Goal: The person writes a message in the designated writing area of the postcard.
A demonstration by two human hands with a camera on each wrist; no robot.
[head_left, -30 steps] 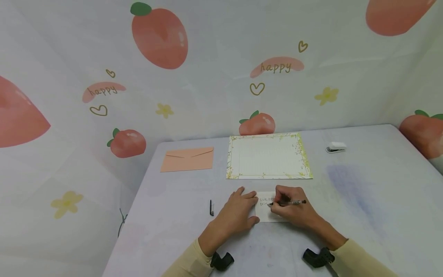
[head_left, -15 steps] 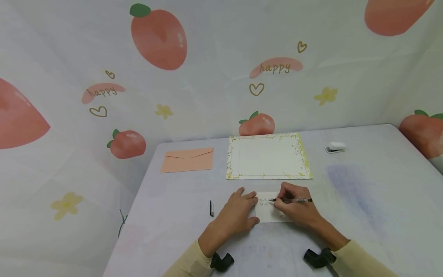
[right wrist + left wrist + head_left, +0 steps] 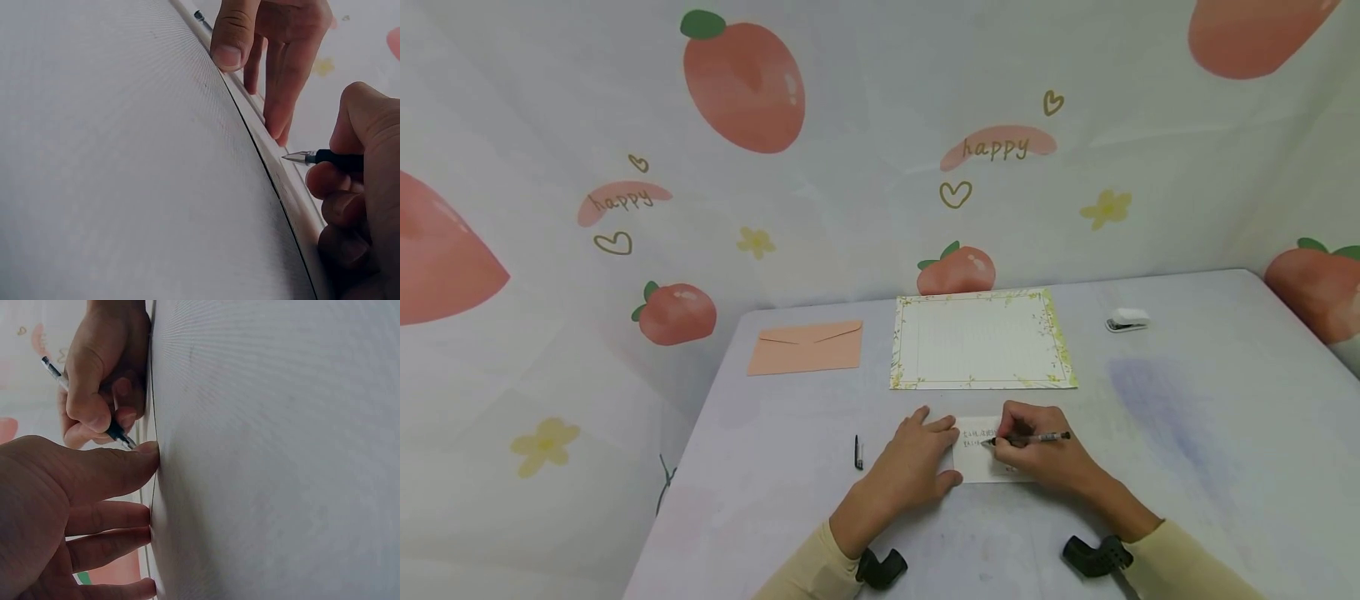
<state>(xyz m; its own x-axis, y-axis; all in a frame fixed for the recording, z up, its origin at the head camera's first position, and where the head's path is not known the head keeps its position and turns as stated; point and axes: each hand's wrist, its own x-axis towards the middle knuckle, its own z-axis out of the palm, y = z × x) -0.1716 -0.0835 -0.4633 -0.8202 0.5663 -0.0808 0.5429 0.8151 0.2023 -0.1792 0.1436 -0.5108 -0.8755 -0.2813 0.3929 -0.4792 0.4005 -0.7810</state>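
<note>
A small white card (image 3: 981, 468) with handwritten lines lies on the table in front of the person. The right hand (image 3: 1043, 446) pinches a pen (image 3: 1045, 437) between thumb and fingers, its tip at the second line of writing in the head view. From the right wrist the pen (image 3: 340, 160) shows its metal tip close to the card. Spread fingers of the left hand (image 3: 916, 458) rest on the table, with fingertips and thumb at the card's left edge. The right hand covers the card's right part.
A black pen cap (image 3: 858, 452) lies left of the left hand. Farther back are a peach envelope (image 3: 807, 348), a lined sheet with a floral border (image 3: 981, 342) and a white stapler (image 3: 1127, 319). A printed curtain (image 3: 850, 167) hangs behind the table.
The right hand with the pen first moved up and right to the first line, then back down-left to the second line. The left hand has stayed in place.
</note>
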